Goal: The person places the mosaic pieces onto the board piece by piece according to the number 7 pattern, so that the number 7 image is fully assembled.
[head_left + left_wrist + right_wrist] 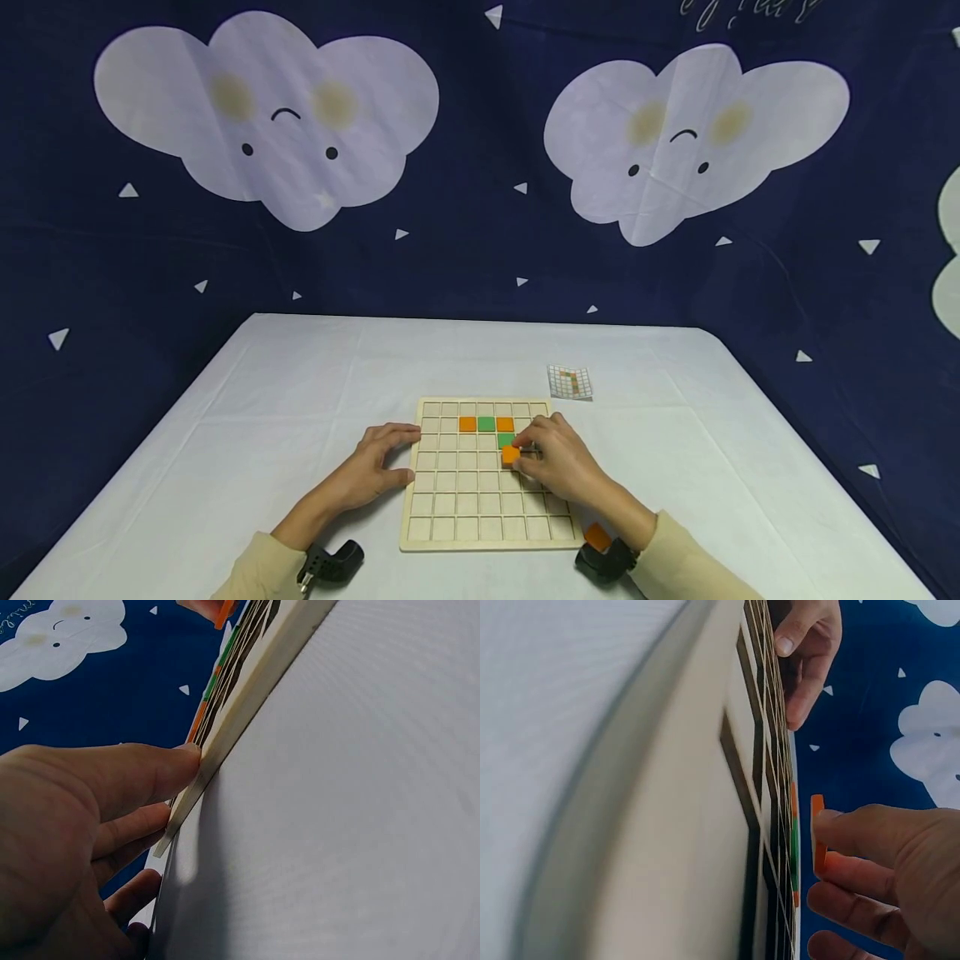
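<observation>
A wooden grid board lies on the white table, with orange and green square tiles set in its upper cells. Between thumb and fingers, my right hand pinches an orange tile, just below the lower green tile. In the right wrist view that orange tile stands on edge, a little off the board's surface. My left hand rests at the board's left edge, fingers and thumb spread and touching it. The left wrist view shows the thumb against the board's side.
Beyond the board's upper right corner lies a small card printed with a coloured grid pattern. Another orange piece sits by the lower right corner, partly behind the right wrist's black camera. A dark blue cloth with clouds hangs behind the table.
</observation>
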A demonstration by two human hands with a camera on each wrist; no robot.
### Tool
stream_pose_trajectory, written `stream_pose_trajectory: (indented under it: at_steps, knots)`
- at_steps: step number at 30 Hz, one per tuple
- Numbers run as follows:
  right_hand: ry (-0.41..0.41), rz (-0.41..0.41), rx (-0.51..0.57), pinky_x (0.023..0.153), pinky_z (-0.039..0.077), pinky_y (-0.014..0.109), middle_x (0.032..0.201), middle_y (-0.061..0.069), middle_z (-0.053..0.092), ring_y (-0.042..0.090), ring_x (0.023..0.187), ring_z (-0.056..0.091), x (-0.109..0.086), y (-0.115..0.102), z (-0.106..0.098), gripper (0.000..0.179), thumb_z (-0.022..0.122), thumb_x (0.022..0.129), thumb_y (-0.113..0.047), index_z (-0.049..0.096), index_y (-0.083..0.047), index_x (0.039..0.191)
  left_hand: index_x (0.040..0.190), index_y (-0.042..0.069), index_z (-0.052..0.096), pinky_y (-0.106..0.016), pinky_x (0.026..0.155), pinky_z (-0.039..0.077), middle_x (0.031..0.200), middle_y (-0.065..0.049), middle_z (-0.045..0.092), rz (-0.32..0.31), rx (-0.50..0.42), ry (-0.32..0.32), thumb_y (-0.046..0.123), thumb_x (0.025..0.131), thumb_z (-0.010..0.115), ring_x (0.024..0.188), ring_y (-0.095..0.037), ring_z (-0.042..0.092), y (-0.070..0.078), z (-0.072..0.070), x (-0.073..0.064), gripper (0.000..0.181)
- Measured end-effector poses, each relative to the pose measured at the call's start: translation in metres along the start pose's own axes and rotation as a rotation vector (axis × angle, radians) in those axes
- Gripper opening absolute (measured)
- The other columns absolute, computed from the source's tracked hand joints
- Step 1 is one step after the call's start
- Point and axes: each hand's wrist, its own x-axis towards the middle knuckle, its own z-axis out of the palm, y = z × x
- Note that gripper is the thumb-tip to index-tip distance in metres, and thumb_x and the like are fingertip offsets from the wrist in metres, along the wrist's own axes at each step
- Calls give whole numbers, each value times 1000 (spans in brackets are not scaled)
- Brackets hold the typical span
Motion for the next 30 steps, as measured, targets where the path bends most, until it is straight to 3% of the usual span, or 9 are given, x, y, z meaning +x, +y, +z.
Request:
stream_pose_trajectory:
  at_steps: [30]
  knots:
    - [9,-88,-116,77,42,30,90,-8,62,9,85,46,2,3,9,21,78,73,-28,72,-17,90,128,7,57,-56,108,23,140,-4,47,12,6,0,12,79,71,131,-28,31,-1,0,0,52]
